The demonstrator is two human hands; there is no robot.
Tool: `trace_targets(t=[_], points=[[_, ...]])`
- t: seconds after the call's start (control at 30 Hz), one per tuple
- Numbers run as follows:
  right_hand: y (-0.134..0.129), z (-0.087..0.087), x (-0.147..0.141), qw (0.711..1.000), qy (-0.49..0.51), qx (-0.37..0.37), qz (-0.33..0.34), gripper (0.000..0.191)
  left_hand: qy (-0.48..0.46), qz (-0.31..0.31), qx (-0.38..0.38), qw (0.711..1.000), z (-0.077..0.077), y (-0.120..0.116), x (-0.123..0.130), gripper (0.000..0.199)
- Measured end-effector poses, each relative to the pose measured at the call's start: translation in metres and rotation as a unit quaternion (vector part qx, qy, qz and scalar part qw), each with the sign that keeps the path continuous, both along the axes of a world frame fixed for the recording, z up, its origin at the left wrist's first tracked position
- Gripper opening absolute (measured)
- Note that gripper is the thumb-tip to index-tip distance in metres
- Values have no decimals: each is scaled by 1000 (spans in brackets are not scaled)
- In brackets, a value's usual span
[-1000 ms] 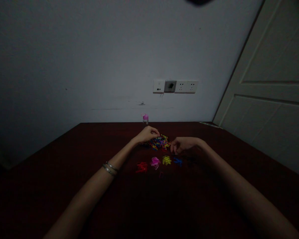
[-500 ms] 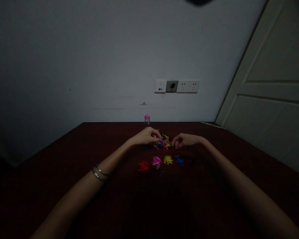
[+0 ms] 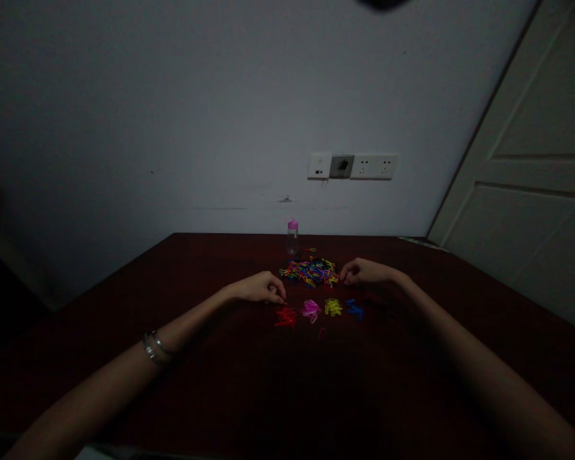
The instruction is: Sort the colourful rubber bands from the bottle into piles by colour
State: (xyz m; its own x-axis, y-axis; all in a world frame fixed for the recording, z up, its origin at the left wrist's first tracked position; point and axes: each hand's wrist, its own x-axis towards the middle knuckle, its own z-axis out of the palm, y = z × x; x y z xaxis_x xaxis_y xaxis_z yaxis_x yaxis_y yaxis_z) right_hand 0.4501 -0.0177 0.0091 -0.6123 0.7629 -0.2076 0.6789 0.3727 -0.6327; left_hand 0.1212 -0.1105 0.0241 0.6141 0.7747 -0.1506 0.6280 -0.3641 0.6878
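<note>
My left hand [image 3: 263,287] is pinched just above the red pile of small rubber bands [image 3: 285,317], with a bit of red showing at its fingertips. Curled fingers of my right hand [image 3: 359,271] touch the right edge of a large mixed-colour heap of rubber bands [image 3: 311,271]; what they hold, if anything, is too small to make out. In front of the heap, sorted by colour, are a pink pile [image 3: 311,310], a yellow pile [image 3: 333,307] and a blue pile [image 3: 354,309]. A dark patch right of the blue is hard to make out.
Behind the heap stands a clear bottle [image 3: 292,241] with a pink cap. One faint pinkish band [image 3: 322,333] lies nearer to me on the dark red table [image 3: 211,390]. A wall with sockets [image 3: 374,167] rises behind, and a pale door [image 3: 531,160] is at right.
My left hand has moved from the mixed heap leftward and nearer to me, over the red pile, uncovering the heap and bottle. My right hand stays at the heap's edge. The view has shifted slightly.
</note>
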Motion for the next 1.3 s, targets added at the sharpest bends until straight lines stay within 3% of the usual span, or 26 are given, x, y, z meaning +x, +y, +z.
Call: trace_targets(t=[0.4, 0.7, 0.97, 1.3], points=[[-1, 1, 1, 992, -62, 107, -16, 27, -86, 89, 51, 991, -3, 50, 16, 32], [1, -6, 4, 984, -49, 165, -40, 25, -24, 109, 202, 973, -2, 93, 44, 24], [0, -15, 1, 980, -42, 189, -37, 23, -17, 106, 215, 971, -5, 99, 63, 26], [3, -21, 6, 982, -3, 183, -51, 18, -28, 107, 197, 974, -6, 98, 60, 25]])
